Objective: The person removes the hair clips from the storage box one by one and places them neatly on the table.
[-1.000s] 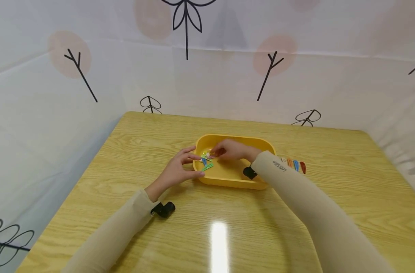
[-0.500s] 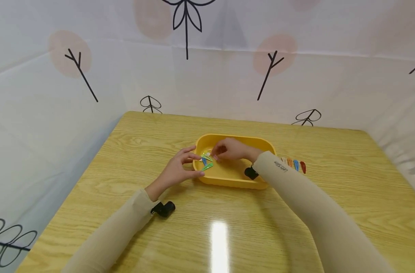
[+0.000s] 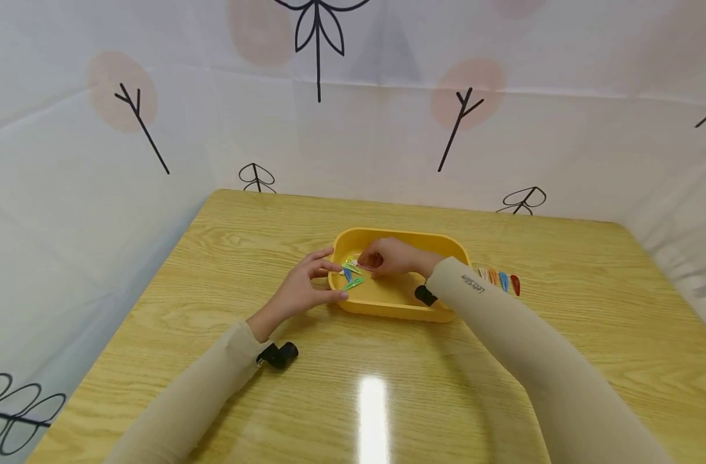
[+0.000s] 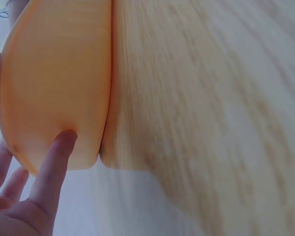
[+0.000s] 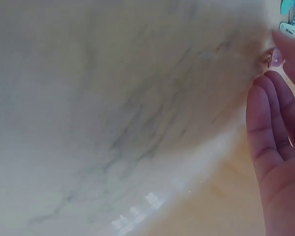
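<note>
A yellow plastic tray [image 3: 387, 310] stands on the wooden table. My left hand [image 3: 299, 288] holds its left end, the thumb [image 4: 64, 147] against the outer wall and the other fingers spread at the rim. Inside the tray, my right hand [image 3: 390, 256] pinches a pink snap hair clip [image 5: 275, 58] between thumb and fingertips, and the fingers partly cover it. Left of that hand lie several loose hair clips, among them a green one [image 3: 354, 283] and a blue one [image 3: 347, 274]. Green-blue clips [image 5: 289, 17] also show at the right wrist view's top corner.
Right of the tray, a row of hair clips lies on the table [image 3: 306, 406]: a blue one [image 3: 504, 281], a dark red one [image 3: 515, 285], an orange one [image 3: 492, 277] and pale ones, partly behind the right sleeve [image 3: 503, 322]. A patterned white cloth [image 3: 376, 142] hangs behind the table.
The right hand has shifted only slightly within the tray, and the pink hair clip has turned in its fingertips. The left hand has stayed in place at the tray's end.
</note>
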Motion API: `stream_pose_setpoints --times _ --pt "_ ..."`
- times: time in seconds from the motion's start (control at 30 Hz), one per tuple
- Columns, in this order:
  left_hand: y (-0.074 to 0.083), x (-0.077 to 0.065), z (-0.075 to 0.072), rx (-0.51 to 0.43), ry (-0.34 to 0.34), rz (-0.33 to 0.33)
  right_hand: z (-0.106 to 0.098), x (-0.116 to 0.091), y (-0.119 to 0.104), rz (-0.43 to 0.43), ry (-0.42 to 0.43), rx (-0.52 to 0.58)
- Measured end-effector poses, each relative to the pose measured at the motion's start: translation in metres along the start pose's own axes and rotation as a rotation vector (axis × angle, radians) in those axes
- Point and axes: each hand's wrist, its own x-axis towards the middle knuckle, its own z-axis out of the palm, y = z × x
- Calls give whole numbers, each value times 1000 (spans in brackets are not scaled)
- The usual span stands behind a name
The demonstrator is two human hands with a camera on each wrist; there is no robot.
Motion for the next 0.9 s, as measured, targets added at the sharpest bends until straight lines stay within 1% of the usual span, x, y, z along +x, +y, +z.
stream_pose_setpoints --times 0.1,0.3,0.47,0.7,0.9 --pt "0 0 0 4 1 -1 0 1 -1 -9 -1 -12" --pt "0 0 1 19 2 -21 2 5 -4 -17 8 -76" --pt "0 1 0 21 2 -16 1 6 -6 -29 8 -108" --pt "-1 1 2 15 2 -15 -1 3 -6 -11 -10 -115" --pt "-1 0 1 14 2 -9 -3 -1 -3 10 2 -87"
